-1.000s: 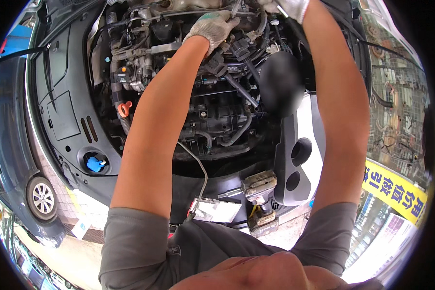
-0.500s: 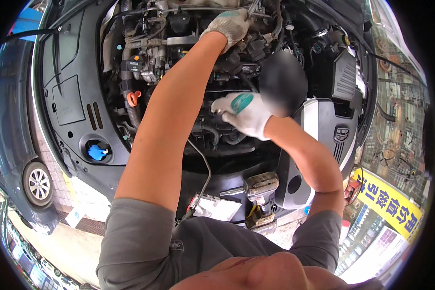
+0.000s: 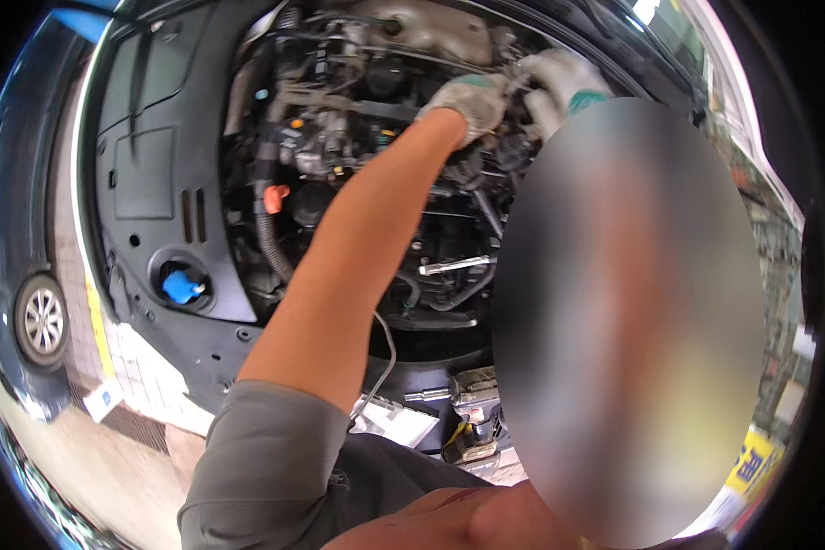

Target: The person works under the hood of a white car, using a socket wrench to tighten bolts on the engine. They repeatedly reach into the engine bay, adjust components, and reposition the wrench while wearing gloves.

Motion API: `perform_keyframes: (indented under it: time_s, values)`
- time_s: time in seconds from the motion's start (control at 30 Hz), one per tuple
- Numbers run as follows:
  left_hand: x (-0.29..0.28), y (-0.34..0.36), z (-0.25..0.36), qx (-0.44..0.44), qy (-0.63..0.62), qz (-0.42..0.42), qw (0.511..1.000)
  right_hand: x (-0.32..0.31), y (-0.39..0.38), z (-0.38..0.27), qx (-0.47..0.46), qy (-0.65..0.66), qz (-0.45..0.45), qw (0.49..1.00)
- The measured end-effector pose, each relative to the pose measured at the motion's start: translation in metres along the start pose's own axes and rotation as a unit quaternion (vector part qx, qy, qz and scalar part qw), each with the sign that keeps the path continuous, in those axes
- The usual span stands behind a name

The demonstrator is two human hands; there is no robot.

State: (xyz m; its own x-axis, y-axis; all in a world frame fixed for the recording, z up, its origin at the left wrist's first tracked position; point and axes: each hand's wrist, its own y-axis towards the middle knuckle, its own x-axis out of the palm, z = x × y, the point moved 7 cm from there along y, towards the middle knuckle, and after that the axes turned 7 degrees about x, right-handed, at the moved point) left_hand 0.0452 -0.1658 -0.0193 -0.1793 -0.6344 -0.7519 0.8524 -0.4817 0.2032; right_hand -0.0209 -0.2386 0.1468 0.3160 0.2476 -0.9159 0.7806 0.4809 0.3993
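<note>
1. Far left, the blue cap point(image 3: 182, 287) sits in its round recess, well apart from the work; it is best left alone.
2. Next, the orange loop handle point(image 3: 276, 197) stands beside the ribbed hose point(image 3: 271, 240). The left forearm slants past to the right of it, so the elbow should swing clear of both.
3. The engine point(image 3: 445, 229), the thing being worked on, lies in the open bay across the upper middle. Its crowded hoses and connectors call for slow, straight movements rather than sideways levering.
4. On it lies a slim silver tool point(image 3: 454, 266), loose; a bump could send it down a gap, so a firmer resting place would be wiser.
5. The left hand point(image 3: 472, 105), gloved, reaches to the far right part of the engine with fingers curled. I cannot tell whether it grasps anything; a steady wrist would serve best there.
6. Below, near the bay's front edge, a cordless power tool point(image 3: 472, 403) lies with its socket pointing left, untouched.
7. The right hand point(image 3: 559, 75), also gloved, is just beside the left and smeared by motion; its grip cannot be told. Both hands would do well to pull in line, without crowding each other's fingers.
</note>
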Motion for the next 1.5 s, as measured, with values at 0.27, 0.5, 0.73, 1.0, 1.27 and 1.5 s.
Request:
perform_keyframes:
  time_s: [0.27,0.5,0.73,1.0,1.27,1.5]
  values:
    - [-0.016,-0.013,0.021,-0.019,0.006,-0.090,0.996,0.058,0.038,0.057,0.157,0.026,-0.378,0.912]
    - [-0.068,-0.075,0.044,-0.031,-0.235,0.264,0.935,0.086,0.045,0.105,0.077,-0.164,-0.369,0.912]
    - [-0.177,-0.358,0.032,-0.073,-0.015,0.314,0.947,0.086,0.047,0.039,0.174,-0.112,-0.385,0.900]
    - [-0.141,-0.492,-0.009,-0.236,0.251,0.191,0.919,0.101,0.061,0.071,0.107,-0.118,-0.386,0.909]
    - [-0.138,-0.503,-0.002,-0.226,0.262,0.218,0.913,0.107,0.062,0.020,0.109,-0.182,-0.486,0.848]
    - [-0.140,-0.495,0.000,-0.210,0.273,0.226,0.911,0.105,0.062,0.062,0.102,-0.240,-0.413,0.873]
